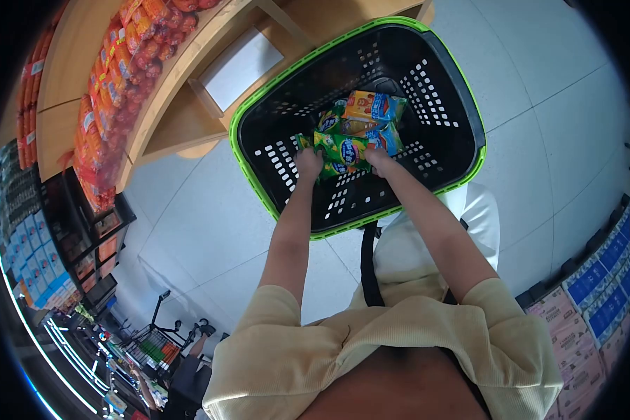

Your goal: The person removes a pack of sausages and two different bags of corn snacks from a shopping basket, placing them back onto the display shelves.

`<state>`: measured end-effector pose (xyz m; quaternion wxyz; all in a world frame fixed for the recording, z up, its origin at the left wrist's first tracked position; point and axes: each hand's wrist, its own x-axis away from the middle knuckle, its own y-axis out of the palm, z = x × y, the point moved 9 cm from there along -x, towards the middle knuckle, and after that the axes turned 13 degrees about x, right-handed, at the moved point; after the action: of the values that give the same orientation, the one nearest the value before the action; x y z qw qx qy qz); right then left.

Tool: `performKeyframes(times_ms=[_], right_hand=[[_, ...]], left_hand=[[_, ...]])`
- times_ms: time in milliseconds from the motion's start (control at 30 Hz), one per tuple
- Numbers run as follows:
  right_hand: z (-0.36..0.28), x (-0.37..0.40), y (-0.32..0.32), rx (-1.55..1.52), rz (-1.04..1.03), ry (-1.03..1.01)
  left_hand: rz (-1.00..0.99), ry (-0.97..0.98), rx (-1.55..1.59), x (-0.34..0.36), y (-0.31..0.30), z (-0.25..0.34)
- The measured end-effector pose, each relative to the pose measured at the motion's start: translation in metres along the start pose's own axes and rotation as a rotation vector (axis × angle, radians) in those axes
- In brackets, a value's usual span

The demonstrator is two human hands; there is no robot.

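Note:
Inside a black basket with a green rim [477, 112], my two hands hold a green snack bag [346, 148] between them. My left hand [308, 164] is closed at the bag's left end. At its right end, my right hand [378, 161] pinches the edge. Other packets lie just behind the held bag: an orange and blue packet [368, 105], a blue packet [389, 138] and another green one [330, 119]. The fingertips of both hands are partly hidden by the bag.
Wooden shelving [182, 63] with red-netted orange packages [122, 70] curves along the upper left. Stacked blue cartons [607, 294] and pink cartons [560, 325] stand at the lower right. A shopping cart [157, 348] and another person [183, 385] are at the lower left.

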<state>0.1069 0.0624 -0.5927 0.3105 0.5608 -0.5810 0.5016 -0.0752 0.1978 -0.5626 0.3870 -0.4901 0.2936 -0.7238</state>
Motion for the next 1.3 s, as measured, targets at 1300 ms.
performKeyframes(times_ms=[1300], right_hand=[[-0.108,0.669,-0.19,-0.332,0.604,-0.899]], left_hand=[[-0.726,0.419,1.099,0.392,-0.392,0.349]])
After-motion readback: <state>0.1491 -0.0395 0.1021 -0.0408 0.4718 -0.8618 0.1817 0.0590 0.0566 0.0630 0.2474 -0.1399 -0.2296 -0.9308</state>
